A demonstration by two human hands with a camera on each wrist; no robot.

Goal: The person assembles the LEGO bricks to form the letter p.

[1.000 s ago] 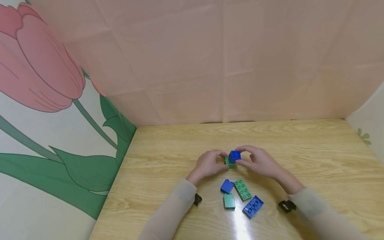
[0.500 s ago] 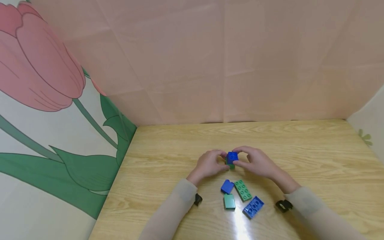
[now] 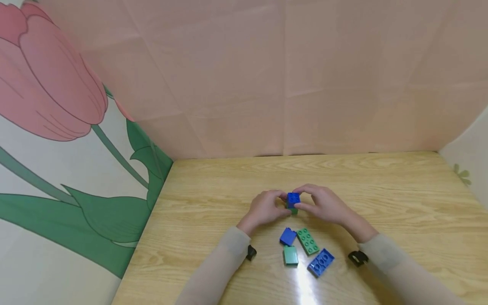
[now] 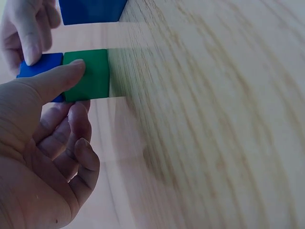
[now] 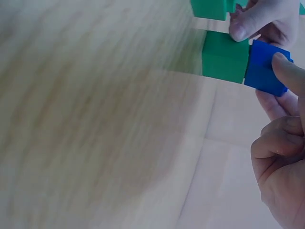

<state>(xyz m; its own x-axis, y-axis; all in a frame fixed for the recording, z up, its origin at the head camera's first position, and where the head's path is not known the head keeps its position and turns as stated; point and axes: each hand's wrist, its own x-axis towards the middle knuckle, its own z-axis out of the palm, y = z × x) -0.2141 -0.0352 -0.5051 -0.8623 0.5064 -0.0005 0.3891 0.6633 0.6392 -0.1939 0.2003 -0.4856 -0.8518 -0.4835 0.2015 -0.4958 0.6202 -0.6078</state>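
Note:
My left hand [image 3: 264, 209] pinches a green building brick [image 4: 93, 76] that stands on the wooden table. Directly on top sits a small blue brick [image 3: 293, 198], which my right hand [image 3: 325, 206] grips between thumb and fingers. A thin line shows between the two bricks in the right wrist view; whether they are pressed fully together I cannot tell. From the head view the blue brick hides most of the green one.
Nearer the body lie another small blue brick [image 3: 287, 237], a long green brick [image 3: 307, 241], a small green brick [image 3: 290, 256] and a long blue brick [image 3: 321, 262], its hollow underside up. A pinkish cloth [image 3: 228, 106] hangs behind the table [image 3: 209, 182].
My right hand has moved slightly left with the blue brick, from above and right of the green brick to right over it. The left hand stays in place.

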